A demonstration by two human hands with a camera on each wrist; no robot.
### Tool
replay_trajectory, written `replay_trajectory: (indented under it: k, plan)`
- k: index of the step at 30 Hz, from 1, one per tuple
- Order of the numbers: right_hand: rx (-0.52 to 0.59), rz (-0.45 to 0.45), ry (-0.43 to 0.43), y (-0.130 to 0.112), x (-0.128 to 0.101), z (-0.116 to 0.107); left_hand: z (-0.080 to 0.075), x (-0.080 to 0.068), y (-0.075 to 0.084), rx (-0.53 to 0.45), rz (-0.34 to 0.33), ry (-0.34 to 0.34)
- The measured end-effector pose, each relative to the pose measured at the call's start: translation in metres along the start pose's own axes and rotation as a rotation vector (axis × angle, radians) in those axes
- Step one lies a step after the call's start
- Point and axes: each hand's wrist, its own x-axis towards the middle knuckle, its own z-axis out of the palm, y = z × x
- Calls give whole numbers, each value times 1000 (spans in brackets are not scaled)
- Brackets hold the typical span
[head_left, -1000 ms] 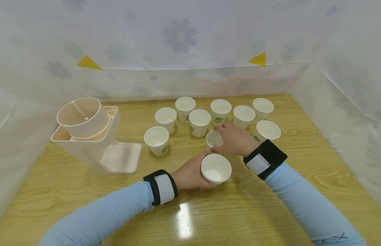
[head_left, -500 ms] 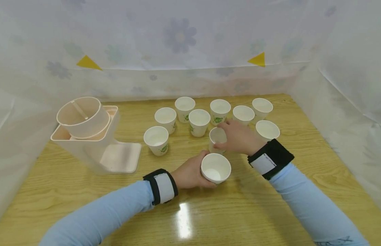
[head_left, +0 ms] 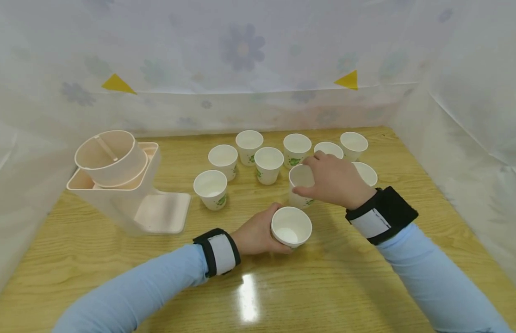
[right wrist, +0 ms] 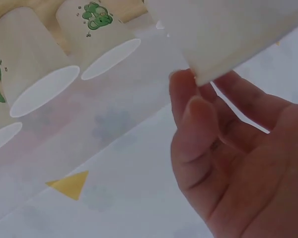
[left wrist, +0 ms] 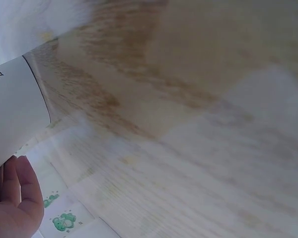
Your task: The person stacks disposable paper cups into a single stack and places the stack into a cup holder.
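My left hand [head_left: 258, 233] grips a white paper cup [head_left: 291, 226] that stands on the wooden table [head_left: 116, 259] in the head view; the same cup [left wrist: 15, 109] fills the left edge of the left wrist view. My right hand [head_left: 330, 180] holds a second white paper cup [head_left: 300, 182] by its rim and wall, just behind the first cup and lifted a little. In the right wrist view the fingers [right wrist: 188, 114] curl around that cup [right wrist: 228, 29].
Several more white paper cups with green prints [head_left: 268, 164] stand in a cluster at the back of the table. A beige plastic cup dispenser [head_left: 116, 178] sits at the left. Translucent flowered curtains [head_left: 241, 60] wall in the table on three sides.
My right hand has raised its cup and carried it slightly right and up. The left hand and its cup have stayed in place.
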Motion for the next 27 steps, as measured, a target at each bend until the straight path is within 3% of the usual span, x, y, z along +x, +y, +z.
replay_trajectory:
  k: [13,20,27]
  plan:
    - [-76,-17,60,-15,-24,-32,-1,1,0,20,17,-10]
    - [-95,-96,166,-26,-37,-42,-2,2,-1,24,10,-21]
    - [-76,-163,170,-40,-47,-42,-2,1,-1,24,-2,-39]
